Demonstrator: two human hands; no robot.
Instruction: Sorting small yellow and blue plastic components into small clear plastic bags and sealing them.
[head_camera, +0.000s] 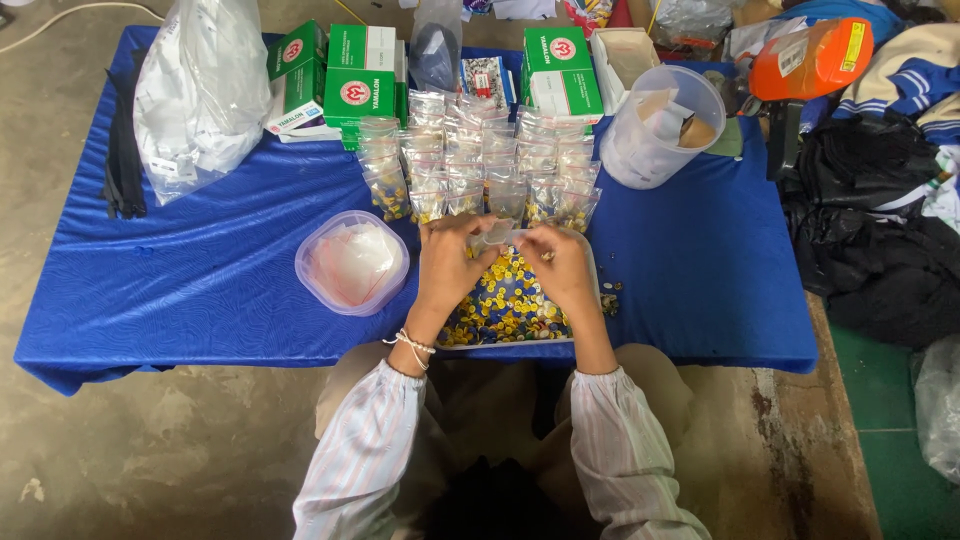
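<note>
Holding item: one small clear plastic bag (497, 232), pinched at either end between the left hand (450, 268) and the right hand (560, 265), fingers of both closed on its edges. The bag sits just above the far rim of a clear tray (590, 262).

Tray contents: small yellow, blue and white buttons (505, 300), loose and heaped, directly under both hands. A few stray buttons lie on the cloth just beside the tray's right edge.

Left wrist: thin bracelets (415, 345). Both arms: pale striped sleeves.

Surface: blue cloth mat (200, 270) on a bare floor.

Beyond the hands: rows of filled small clear bags (480, 160), overlapping, each with buttons at its lower end.

Left of the tray, near it: round clear lidded container (352, 262) with pale pinkish contents.

Far edge: green and white cartons (360, 75), stacked; a further one (560, 70) to the right.

Far right: clear tub (660, 125), tilted, holding paper scraps.

Far left: large clear sack (200, 85) of white pieces; dark zips (123, 150) laid beside it.
</note>
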